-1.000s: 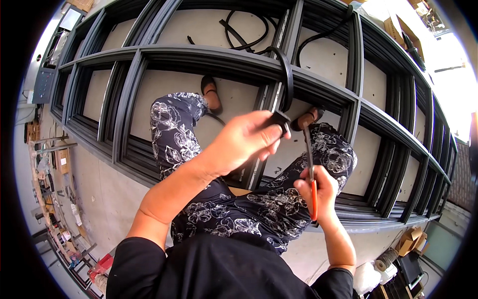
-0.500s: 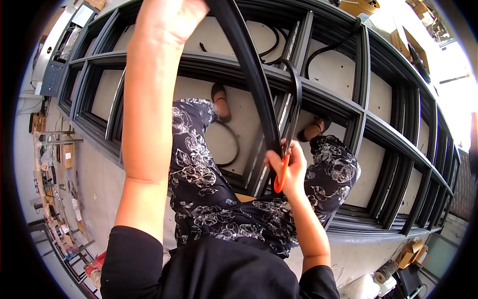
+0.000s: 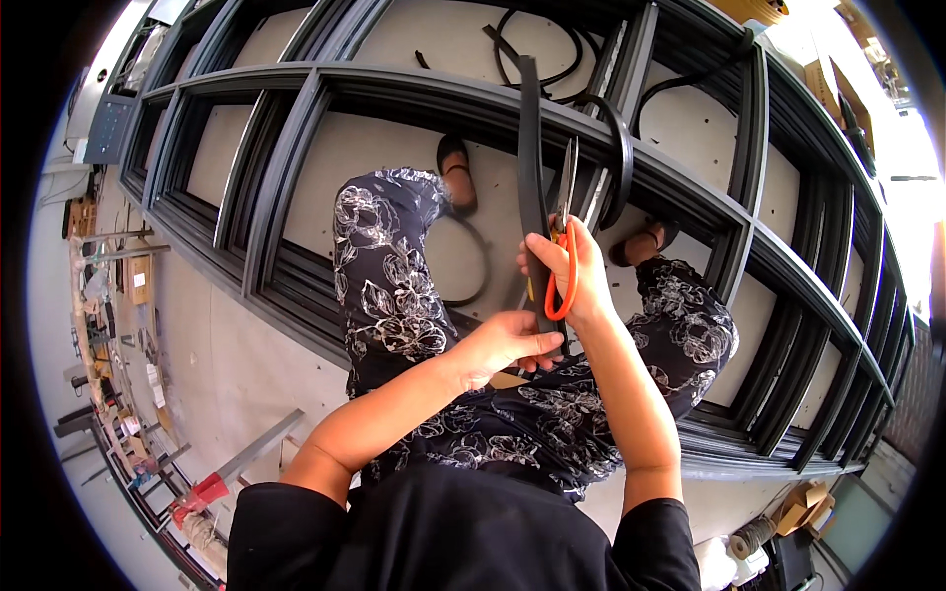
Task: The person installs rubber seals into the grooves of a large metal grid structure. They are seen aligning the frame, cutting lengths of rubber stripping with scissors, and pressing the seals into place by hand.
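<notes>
My right hand (image 3: 587, 281) is closed around scissors (image 3: 570, 177) with orange handles, their blades pointing away from me. Its thumb also presses on a flat black rubber strip (image 3: 530, 148) that stands up beside the blades. Lower down, my left hand (image 3: 507, 345) pinches the same strip near my lap, thumb on top. A curved black strip (image 3: 623, 163) arches over a frame bar just right of the scissors. Whether it joins the held strip is hidden by my hands.
Stacked dark grey window frames (image 3: 424, 84) surround my legs, their bars crossing ahead and to both sides. Loose black strips (image 3: 581, 74) curl inside the far openings. A cardboard box (image 3: 803, 507) stands at right, and a metal bar with a red part (image 3: 202, 492) at left.
My left hand has come down from far ahead to the strip by my lap. The strip's far end now shows. The scissors' blades have come into clear view.
</notes>
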{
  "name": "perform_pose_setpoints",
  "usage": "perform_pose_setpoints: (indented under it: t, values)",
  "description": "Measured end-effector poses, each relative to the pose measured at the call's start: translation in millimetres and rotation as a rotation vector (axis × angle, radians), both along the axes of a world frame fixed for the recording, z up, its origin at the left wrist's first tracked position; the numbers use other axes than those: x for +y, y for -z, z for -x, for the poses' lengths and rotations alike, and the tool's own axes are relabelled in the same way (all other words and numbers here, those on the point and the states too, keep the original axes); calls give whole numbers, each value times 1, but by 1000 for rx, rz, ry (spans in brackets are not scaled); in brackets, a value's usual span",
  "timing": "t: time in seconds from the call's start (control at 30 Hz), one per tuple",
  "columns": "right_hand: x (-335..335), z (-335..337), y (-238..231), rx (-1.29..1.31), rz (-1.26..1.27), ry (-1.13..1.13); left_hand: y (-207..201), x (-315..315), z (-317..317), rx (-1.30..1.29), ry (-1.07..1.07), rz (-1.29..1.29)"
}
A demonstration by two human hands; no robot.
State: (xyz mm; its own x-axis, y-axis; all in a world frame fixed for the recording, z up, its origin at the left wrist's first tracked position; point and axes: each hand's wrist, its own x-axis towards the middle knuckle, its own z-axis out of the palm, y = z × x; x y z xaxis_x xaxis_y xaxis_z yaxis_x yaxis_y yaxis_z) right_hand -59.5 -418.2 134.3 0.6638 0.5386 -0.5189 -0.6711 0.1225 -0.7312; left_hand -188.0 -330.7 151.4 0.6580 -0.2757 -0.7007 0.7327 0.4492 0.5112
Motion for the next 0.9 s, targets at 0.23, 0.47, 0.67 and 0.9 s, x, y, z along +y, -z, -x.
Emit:
perform_pose_setpoints:
  t: [0.23,0.47,0.67,0.9]
  values:
    - [-24,-13,-23,-225,162,382,4,16,7,76,-139,192]
    - [-139,41,-56,-213,100,194,16,8,6,142,-224,261]
    - [-161,133,-64,-300,471,-347,13,18,2,153,-365,193]
    - [-147,140,-64,-191,528,-453,0,3,11,180,-270,95]
